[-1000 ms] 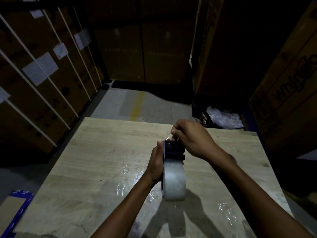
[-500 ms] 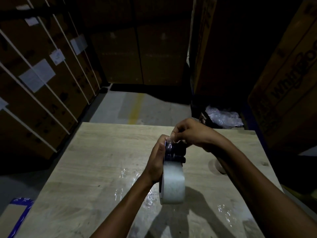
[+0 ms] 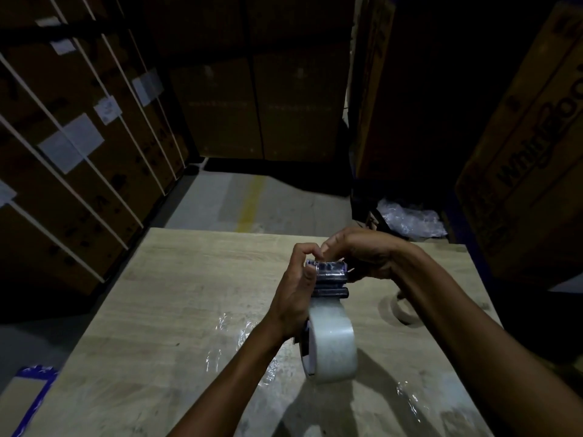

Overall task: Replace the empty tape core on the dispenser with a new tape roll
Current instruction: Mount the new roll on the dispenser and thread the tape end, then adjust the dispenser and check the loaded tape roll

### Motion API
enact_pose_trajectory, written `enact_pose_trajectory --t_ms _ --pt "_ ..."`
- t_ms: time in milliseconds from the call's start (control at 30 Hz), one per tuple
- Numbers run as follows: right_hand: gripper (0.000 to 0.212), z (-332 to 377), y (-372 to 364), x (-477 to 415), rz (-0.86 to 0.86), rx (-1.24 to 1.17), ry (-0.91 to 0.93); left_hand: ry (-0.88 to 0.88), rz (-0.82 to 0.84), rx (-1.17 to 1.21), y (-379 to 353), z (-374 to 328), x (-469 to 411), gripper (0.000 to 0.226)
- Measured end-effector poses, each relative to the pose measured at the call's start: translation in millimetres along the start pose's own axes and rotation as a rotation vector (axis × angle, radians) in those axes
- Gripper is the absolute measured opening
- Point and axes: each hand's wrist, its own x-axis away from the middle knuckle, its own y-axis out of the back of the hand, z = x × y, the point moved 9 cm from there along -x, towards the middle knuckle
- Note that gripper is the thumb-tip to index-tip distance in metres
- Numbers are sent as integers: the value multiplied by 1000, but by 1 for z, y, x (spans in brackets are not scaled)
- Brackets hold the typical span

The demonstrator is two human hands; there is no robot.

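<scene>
A dark hand-held tape dispenser [image 3: 331, 279] is held above the wooden table [image 3: 176, 298], its head pointing away from me. A full roll of clear tape [image 3: 334, 345] sits on it at the near end. My left hand [image 3: 295, 294] grips the dispenser's left side. My right hand [image 3: 356, 253] pinches the clear tape end over the dispenser's front roller, thumb and fingers closed on it. An empty cardboard tape core [image 3: 403, 310] lies flat on the table to the right, partly hidden behind my right forearm.
Crumpled scraps of clear tape [image 3: 233, 335] lie on the table near my arms. Tall cardboard boxes [image 3: 79, 146] stand to the left, behind and to the right. A clear plastic bag [image 3: 410, 219] lies on the floor beyond the table.
My right hand has lowered onto the dispenser's front with the tape end. My left thumb has come up beside it. The empty core shows more beside my right forearm.
</scene>
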Motion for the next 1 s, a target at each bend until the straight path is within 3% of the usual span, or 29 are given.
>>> enact_pose_trajectory --t_ms 167,300,434,500,600,734,834,1000 --pt "26 -10 -1 -1 -5 -135 -18 -32 -38 -9 -1 -3 -1 40" --pt "13 -29 -2 -2 -127 -415 1 -63 -111 -19 2 -14 -2 40" --pt "84 -85 -31 -13 -100 -777 -19 -92 -219 -34 11 -26 -4 44" --pt "45 -99 -55 -8 -42 -913 -26 -81 -235 36 13 -26 -6 43" --pt "63 -109 -87 -4 153 -1086 -2 -58 -242 142 13 -20 -5 50" --pt "57 -94 -90 4 141 -1320 97 -61 -321 22 21 -8 -1 41" --pt "60 -101 -82 1 125 -1284 102 -53 -353 -84 29 -5 5 29" --pt "75 -118 -53 -4 62 -1160 182 91 -338 29 44 6 13 40"
